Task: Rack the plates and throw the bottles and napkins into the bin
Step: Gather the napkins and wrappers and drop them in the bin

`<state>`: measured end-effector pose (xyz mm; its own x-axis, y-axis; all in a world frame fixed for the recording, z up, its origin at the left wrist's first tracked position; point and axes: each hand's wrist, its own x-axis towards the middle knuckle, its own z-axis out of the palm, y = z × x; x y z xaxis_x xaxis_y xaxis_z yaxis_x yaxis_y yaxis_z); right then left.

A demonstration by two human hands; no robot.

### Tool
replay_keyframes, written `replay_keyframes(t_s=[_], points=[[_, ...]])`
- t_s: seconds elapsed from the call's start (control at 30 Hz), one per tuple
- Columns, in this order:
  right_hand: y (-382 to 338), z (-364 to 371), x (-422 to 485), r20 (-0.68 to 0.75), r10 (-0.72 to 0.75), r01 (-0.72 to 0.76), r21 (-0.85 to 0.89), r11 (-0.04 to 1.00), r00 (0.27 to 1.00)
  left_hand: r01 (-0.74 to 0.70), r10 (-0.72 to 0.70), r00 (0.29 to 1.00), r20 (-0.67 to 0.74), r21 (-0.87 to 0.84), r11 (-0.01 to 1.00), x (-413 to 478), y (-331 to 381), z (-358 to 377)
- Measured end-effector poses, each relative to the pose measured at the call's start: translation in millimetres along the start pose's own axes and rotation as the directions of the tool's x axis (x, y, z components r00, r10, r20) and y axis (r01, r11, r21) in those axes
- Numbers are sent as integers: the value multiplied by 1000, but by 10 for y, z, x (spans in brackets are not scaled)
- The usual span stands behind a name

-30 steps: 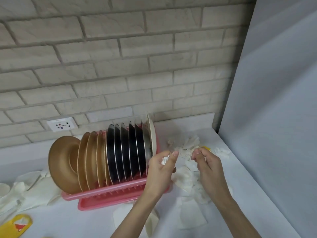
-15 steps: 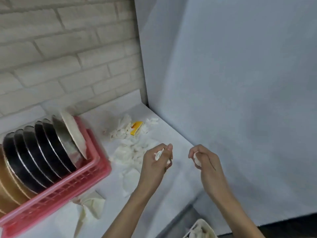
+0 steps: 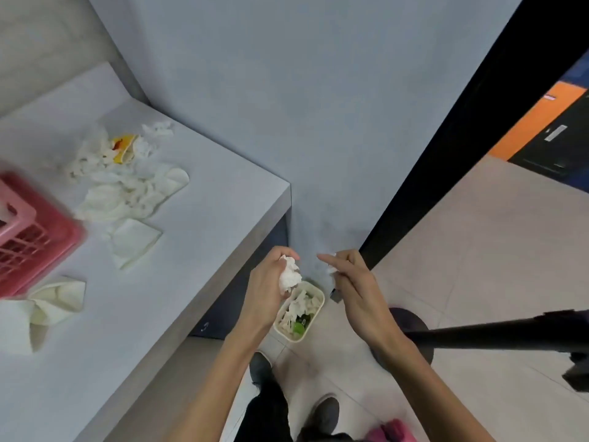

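Note:
My left hand (image 3: 271, 282) grips a crumpled white napkin (image 3: 289, 275) just above the cream bin (image 3: 315, 309) on the floor. Off the counter's corner, my right hand (image 3: 350, 279) pinches a small white napkin scrap (image 3: 331, 270) over the floor beside the bin, its index finger pointing left. The bin holds white napkins and something green. More napkins (image 3: 127, 193) lie in a heap on the grey counter (image 3: 207, 193), around a yellow wrapper (image 3: 122, 151). The pink dish rack (image 3: 28, 231) shows only its corner at the left edge; the plates are out of view.
Folded napkins (image 3: 54, 301) lie at the counter's near left. A grey wall stands behind the bin, a black door frame (image 3: 462, 132) to its right. A black stand with a round base (image 3: 414, 327) reaches in from the right. My shoes (image 3: 261, 368) are on the tiled floor.
The view swung right and down from the rack to the counter's corner and the floor. Both hands carried their napkin pieces off the counter to above the bin.

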<state>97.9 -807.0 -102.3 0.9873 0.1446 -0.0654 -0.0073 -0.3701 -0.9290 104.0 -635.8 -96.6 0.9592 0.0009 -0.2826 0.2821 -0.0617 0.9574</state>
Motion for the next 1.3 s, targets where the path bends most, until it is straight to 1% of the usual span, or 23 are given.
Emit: replay_keyframes(t_s=[0.07,0.13,0.23,0.3,0.37,0.47,0.57,0.63,0.73,0.83,0.93,1.0,1.07,1.13,1.2,1.3], points=[[169,51,-148,30,53,-52,-38,998,998,55,-55,998,11,16,998,-89,-193,46],[297,115,-266,44,107,-105,-61,993,993,80,-83,996,41,75,994,-147,-394,52],[540,251,-419,6,228,-228,-13,974,974,152,-162,982,93,106,983,-173,-748,11],[791,378,-458,-28,314,-314,1,949,949,185,-199,975,97,136,973,-117,-1038,-38],[1127,547,-435,-52,381,-382,-9,924,923,210,-230,969,95,177,961,8,-1397,-84],[1741,836,-293,-73,428,-433,-55,900,901,257,-281,955,92,211,943,306,-2053,-144],[2451,1131,-88,-60,486,-490,-89,867,872,303,-328,943,48,272,913,615,-2791,-151],[2963,1306,81,-80,495,-501,-123,857,865,278,-306,951,38,323,905,832,-3321,-121],[3680,1536,328,-103,490,-501,-175,848,866,184,-230,972,52,441,878,1131,-4127,-40],[4347,1759,494,-53,492,-493,-192,849,869,71,-173,978,113,603,794,1353,-4903,52],[4946,1920,650,-9,463,-445,-290,847,886,-21,-175,963,203,707,706,1562,-5521,181],[5258,2008,799,39,443,-397,-379,836,896,-53,-176,957,233,732,679,1731,-5829,239],[5526,2091,1003,101,408,-317,-475,821,907,-87,-176,948,266,746,660,1945,-6105,280],[5758,2190,1226,155,366,-227,-552,803,917,-92,-197,940,278,763,640,2152,-6356,312],[5973,2294,1440,181,337,-163,-611,775,924,-77,-220,937,273,773,629,2321,-6584,363],[6249,2442,1722,199,343,-119,-686,718,918,-96,-222,928,299,768,634,2475,-6877,471]])
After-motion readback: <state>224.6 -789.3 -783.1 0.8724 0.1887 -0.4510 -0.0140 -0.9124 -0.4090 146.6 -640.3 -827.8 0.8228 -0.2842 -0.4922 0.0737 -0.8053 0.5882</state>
